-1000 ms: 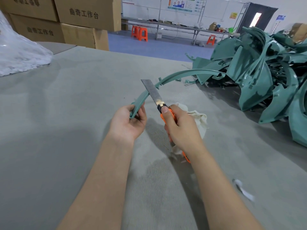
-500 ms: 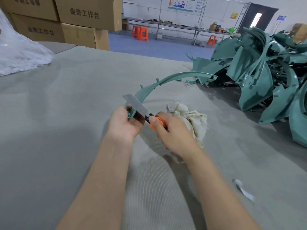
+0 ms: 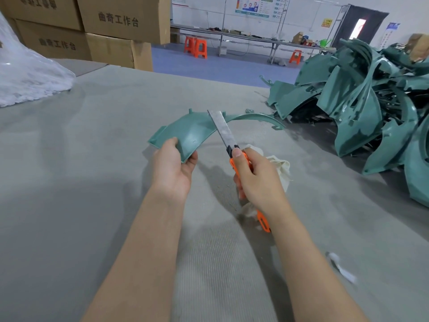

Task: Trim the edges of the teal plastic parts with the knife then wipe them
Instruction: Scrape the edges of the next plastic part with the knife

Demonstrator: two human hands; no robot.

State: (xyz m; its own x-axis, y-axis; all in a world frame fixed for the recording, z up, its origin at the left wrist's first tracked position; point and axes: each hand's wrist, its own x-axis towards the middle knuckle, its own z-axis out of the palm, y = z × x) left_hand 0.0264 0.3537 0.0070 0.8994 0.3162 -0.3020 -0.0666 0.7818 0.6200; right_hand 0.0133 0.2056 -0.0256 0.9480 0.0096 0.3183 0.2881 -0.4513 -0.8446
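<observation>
Left hand grips the near end of the curved teal part, thumb on top, lifting it off the surface so its edge meets the blade. Right hand is wrapped round the orange knife, blade crossing the part just beyond it, likely mid-trim. Cloth is bunched behind the right hand, handy for wiping. Pile of teal parts lies far right. Boxes past the left hand read 曲奇工作台.
</observation>
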